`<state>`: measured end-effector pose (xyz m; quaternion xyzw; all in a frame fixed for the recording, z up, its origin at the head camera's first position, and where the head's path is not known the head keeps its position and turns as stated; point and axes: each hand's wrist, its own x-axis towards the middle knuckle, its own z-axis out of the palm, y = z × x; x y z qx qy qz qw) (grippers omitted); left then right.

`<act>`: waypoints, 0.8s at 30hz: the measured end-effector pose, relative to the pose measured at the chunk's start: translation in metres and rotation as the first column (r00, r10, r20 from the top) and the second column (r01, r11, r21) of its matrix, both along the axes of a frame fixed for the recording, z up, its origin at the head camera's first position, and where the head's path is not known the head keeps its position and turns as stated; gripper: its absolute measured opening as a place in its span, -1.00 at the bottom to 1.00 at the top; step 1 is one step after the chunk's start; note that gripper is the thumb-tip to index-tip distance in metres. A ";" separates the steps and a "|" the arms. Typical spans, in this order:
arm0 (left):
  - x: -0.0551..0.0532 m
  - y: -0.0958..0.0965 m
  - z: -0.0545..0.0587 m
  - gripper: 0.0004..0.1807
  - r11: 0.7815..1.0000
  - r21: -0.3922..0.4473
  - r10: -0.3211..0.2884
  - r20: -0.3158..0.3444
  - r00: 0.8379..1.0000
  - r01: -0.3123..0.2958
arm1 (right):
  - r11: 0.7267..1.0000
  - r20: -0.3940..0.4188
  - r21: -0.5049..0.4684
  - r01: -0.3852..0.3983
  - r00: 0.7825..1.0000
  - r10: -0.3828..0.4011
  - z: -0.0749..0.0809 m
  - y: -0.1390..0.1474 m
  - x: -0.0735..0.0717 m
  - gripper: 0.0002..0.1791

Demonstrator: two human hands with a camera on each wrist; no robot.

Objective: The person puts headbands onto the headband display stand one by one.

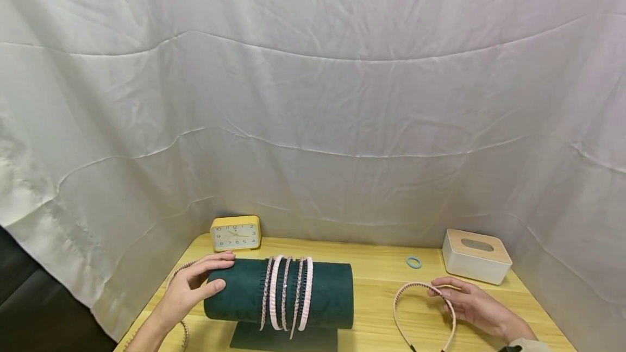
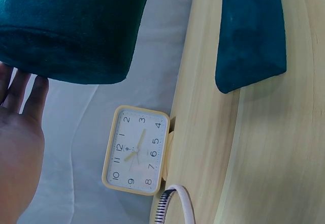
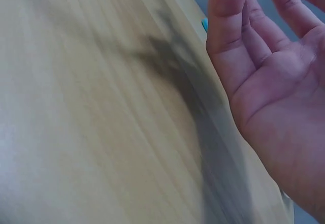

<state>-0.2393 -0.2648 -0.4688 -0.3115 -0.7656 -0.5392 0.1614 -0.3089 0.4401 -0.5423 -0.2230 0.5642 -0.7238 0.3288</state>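
Note:
In the head view, my left hand point(image 1: 183, 289) rests on the left end of a dark green velvet headband stand point(image 1: 235, 292), fingers extended over its top and thumb on the front. The left wrist view shows fingers point(image 2: 35, 99) touching the rim of the stand's roll point(image 2: 76, 36). Several pink and braided headbands point(image 1: 276, 295) hang round the middle of the roll. At the right, my right hand point(image 1: 469, 306) pinches a thin pale pink toothed headband point(image 1: 398, 308) near its top. In the right wrist view the palm point(image 3: 284, 82) shows, its fingertips cut off and the headband out of sight.
A yellow alarm clock point(image 1: 236, 233) stands behind the stand. Toward the back right are a light blue ring point(image 1: 413, 262) and a white tissue box with a wooden lid point(image 1: 476, 257). Beside my left arm lies a beaded-looking headband point(image 1: 186, 335). Pale curtains point(image 1: 313, 124) enclose the wooden table.

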 end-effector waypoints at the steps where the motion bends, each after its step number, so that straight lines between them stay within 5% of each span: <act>1: 0.000 0.000 0.000 -0.57 1.000 0.000 0.001 0.002 1.000 -0.001 | 1.000 0.001 -0.005 -0.009 1.000 0.009 0.000 0.000 0.000 -0.45; 24: 0.000 0.000 0.001 -0.58 1.000 0.005 0.001 -0.004 1.000 -0.001 | 0.996 -0.061 -0.034 0.083 0.995 -0.085 0.010 -0.012 0.004 -0.45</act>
